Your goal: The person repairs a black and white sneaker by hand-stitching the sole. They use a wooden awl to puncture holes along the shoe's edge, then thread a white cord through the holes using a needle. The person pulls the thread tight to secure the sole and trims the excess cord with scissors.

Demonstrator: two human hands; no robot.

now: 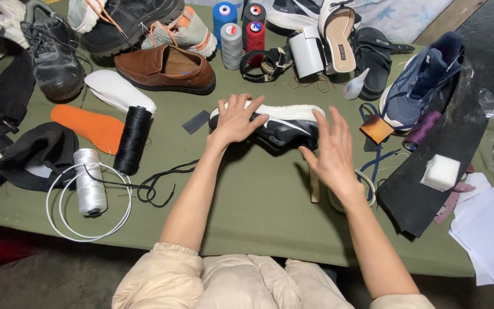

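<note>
A black sneaker with a white sole lies on its side in the middle of the green table cover. My left hand rests flat on the shoe's left end, fingers spread. To the right of the shoe my right hand hovers with fingers apart, holding nothing, just off the shoe's right end. A loose black lace trails on the cloth to the left of my left forearm.
A black thread spool, a white spool inside a white cord loop, an orange insole and a brown loafer lie left. Thread cones stand at the back. A blue sneaker, black rubber sheet and papers lie right.
</note>
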